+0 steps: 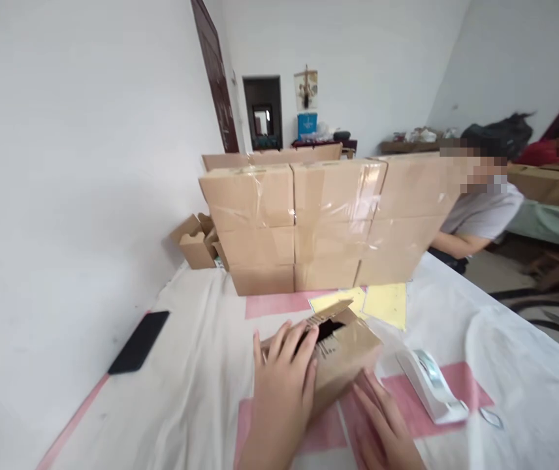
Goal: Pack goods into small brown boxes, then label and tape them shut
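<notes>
A small brown cardboard box (345, 356) lies on the table in front of me, one end flap partly open with a dark gap showing. My left hand (282, 385) rests on its left end, fingers spread flat over the flaps. My right hand (384, 424) lies against the box's near right side, fingers stretched out along the tablecloth. Neither hand grips anything.
A stack of taped cardboard boxes (328, 222) stands like a wall at the table's far side. A white tape dispenser (431, 385) lies right of the box, yellow sheets (382, 303) behind it, a black phone (138, 341) at left. Open small boxes (196, 245) sit far left. A person (480, 215) sits at right.
</notes>
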`<state>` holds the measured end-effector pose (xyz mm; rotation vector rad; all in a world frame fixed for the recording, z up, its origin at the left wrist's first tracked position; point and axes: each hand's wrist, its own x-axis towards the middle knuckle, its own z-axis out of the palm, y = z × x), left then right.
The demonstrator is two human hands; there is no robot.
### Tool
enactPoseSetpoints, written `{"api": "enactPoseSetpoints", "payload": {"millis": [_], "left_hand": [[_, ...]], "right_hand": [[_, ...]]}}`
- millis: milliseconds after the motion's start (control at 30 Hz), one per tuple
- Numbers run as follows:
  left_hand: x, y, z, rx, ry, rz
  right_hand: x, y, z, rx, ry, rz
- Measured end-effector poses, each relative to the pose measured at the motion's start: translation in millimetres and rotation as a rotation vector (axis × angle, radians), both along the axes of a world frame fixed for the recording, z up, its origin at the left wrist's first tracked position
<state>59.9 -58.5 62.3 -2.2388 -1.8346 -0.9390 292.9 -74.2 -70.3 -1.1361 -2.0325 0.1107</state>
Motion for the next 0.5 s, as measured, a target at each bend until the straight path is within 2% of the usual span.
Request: {"api": "enactPoseSetpoints", "payload": {"millis": [67, 200, 500], "left_hand": [[-0.8, 1.1, -0.7, -0.1, -0.054, -0.059], [-3.7, -1.0, -2.7, -0.166, -0.052, -0.13], [-30.8, 8.0, -4.5, -0.268, 0.127, -0.317]], "right_hand": [[-6.6, 2.0, -2.6, -0.066, -0.063, -0.009], [-16.8, 6.1, 1.6, -0.112, -0.046, -0.026], [-10.7, 7.4, 12.5, -0.135, 0.222, -0.007]]}}
